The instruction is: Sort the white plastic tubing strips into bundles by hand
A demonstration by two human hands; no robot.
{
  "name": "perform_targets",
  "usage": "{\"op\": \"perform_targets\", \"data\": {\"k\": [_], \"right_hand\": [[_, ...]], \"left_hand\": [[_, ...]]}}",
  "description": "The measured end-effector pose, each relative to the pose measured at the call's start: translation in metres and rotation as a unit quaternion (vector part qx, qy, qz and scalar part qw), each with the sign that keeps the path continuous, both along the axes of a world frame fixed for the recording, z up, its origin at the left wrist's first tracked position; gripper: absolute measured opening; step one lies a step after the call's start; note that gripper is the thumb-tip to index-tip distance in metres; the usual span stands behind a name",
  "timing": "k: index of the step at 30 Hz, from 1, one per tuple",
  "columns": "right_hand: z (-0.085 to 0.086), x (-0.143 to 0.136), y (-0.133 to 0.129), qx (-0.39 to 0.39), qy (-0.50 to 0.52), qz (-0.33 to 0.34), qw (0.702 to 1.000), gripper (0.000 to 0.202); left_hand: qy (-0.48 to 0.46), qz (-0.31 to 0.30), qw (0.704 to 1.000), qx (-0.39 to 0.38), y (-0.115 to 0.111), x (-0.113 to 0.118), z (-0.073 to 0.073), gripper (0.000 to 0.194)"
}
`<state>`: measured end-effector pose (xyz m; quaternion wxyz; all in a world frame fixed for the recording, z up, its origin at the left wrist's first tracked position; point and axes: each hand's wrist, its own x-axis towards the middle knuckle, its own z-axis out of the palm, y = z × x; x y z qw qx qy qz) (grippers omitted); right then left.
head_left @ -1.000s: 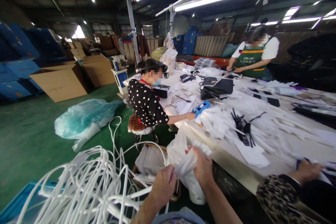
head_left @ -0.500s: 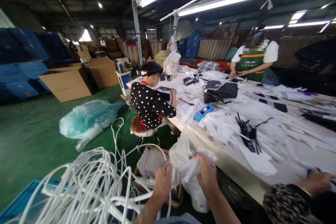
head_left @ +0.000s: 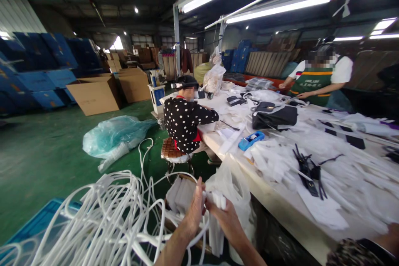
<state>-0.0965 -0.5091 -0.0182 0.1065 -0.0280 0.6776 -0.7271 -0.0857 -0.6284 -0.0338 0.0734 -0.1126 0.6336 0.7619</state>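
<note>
A bundle of folded white sheets (head_left: 216,232), thin and soft-looking, is gripped in my right hand (head_left: 226,216), fingers wrapped round it and the lower ends hanging down. My left hand (head_left: 195,207) is close beside it, fingers stretched upward and palm turned toward the bundle's left end; it seems to touch it. Beneath my hands stands a basket or box (head_left: 170,226) with stacked white pieces (head_left: 179,193) inside, partly hidden by my arms. Just right of it hangs a white plastic bag (head_left: 240,191) against the table.
Coils of white cord (head_left: 118,220) spread at left over a blue crate (head_left: 34,220). The table (head_left: 271,191) bears white sheets, black straps (head_left: 308,170), a black bag (head_left: 274,115) and a blue tape dispenser (head_left: 251,140). Co-workers sit and stand around it.
My hands have come together at the bundle. My left fingers have straightened from a closed shape, and the sheets now hang lower in my right hand. The view has turned left.
</note>
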Motion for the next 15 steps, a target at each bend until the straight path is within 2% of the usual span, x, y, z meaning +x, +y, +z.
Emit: {"op": "perform_targets", "data": {"k": [3, 6, 10, 12, 14, 15], "right_hand": [[-0.014, -0.001, -0.002, -0.004, -0.003, -0.004, 1.0, 0.028], [-0.02, 0.001, -0.004, -0.006, -0.004, 0.0, 1.0, 0.03], [-0.009, -0.005, 0.014, 0.036, 0.038, -0.045, 0.998, 0.019], [-0.002, -0.016, 0.032, 0.068, 0.058, -0.078, 0.993, 0.017], [0.0, -0.03, 0.05, 0.103, 0.061, -0.107, 0.987, 0.012], [-0.001, -0.037, 0.056, 0.105, 0.056, -0.126, 0.985, 0.018]], "left_hand": [[0.014, -0.02, 0.999, -0.037, -0.002, 0.004, -0.001, 0.101], [0.018, -0.033, 0.999, -0.029, -0.002, 0.007, 0.001, 0.095], [0.001, -0.069, 0.998, 0.015, -0.008, 0.007, -0.003, 0.09], [0.002, -0.097, 0.995, -0.021, -0.016, 0.006, -0.007, 0.081], [0.002, -0.124, 0.991, -0.058, -0.025, 0.007, -0.011, 0.064], [0.002, -0.132, 0.989, -0.065, -0.029, 0.008, -0.012, 0.056]]}}
